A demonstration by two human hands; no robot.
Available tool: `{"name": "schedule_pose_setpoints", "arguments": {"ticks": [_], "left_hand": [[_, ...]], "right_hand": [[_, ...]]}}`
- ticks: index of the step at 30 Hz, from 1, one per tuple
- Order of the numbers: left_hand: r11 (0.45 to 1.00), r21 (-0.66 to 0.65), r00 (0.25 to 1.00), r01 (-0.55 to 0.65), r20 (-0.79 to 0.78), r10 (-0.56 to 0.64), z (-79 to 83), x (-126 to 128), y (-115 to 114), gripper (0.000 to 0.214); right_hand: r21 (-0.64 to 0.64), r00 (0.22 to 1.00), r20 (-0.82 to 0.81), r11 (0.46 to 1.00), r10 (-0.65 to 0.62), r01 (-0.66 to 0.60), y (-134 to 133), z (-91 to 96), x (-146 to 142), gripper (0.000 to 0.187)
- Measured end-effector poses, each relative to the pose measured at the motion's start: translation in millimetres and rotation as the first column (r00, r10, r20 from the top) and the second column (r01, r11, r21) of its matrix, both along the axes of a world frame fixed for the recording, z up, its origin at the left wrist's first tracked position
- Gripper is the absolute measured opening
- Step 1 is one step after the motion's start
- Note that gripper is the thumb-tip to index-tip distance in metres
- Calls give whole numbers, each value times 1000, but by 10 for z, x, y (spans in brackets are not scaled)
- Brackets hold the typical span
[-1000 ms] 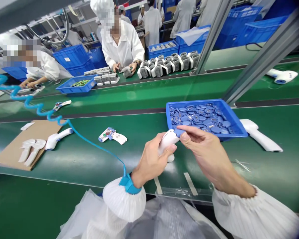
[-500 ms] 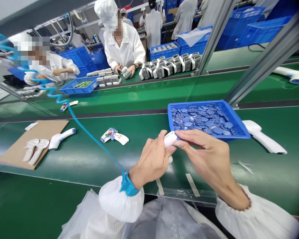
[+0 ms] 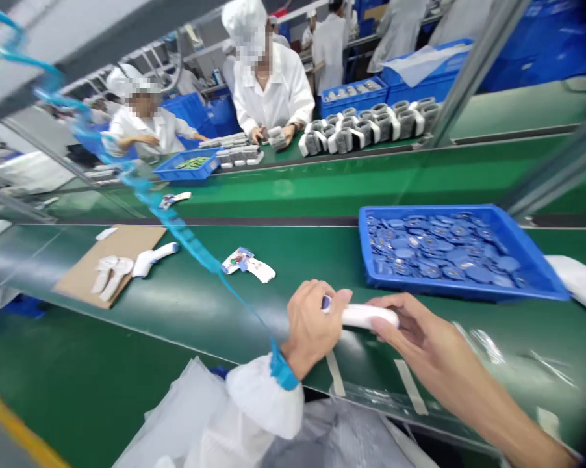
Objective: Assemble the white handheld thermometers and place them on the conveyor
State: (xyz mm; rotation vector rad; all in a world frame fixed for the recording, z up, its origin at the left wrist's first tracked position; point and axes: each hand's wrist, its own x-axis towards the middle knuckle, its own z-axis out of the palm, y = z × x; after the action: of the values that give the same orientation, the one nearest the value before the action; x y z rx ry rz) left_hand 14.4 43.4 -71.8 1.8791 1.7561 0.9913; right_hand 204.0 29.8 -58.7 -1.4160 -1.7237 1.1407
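Note:
My left hand [image 3: 313, 322] is closed round the head end of a white thermometer gun [image 3: 366, 316] held level above the green belt [image 3: 200, 305]. My right hand [image 3: 420, 338] grips the gun's handle end from the right. A blue wrist strap [image 3: 282, 372] sits on my left wrist, its coiled blue cord [image 3: 176, 227] running up and left. Just beyond my hands stands a blue tray [image 3: 463, 289] filled with several small blue round parts.
On the belt lie an opened gun half with a circuit board [image 3: 248, 262], a white gun [image 3: 152, 257], and white shell halves [image 3: 108, 275] on cardboard [image 3: 81, 276]. Another white gun [image 3: 578, 278] lies at right. Across the far belt, people in white coats handle grey parts.
The white gun has been turned from upright to lying level between my hands. My right hand shifted from its tip to its handle end. The view swung to the left.

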Motion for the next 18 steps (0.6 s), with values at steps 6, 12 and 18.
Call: {"name": "schedule_pose_setpoints", "arguments": {"ticks": [6, 12, 18], "left_hand": [[1000, -30, 999, 1, -54, -3, -125, 28, 188, 51], [971, 222, 989, 87, 101, -112, -46, -133, 9, 33], [967, 129, 973, -220, 106, 207, -196, -91, 171, 58]], "right_hand": [[343, 994, 108, 939, -25, -14, -133, -227, -139, 40], [-545, 985, -92, 836, -144, 71, -42, -242, -137, 56], [-208, 989, 57, 970, 136, -122, -185, -182, -462, 38]]}}
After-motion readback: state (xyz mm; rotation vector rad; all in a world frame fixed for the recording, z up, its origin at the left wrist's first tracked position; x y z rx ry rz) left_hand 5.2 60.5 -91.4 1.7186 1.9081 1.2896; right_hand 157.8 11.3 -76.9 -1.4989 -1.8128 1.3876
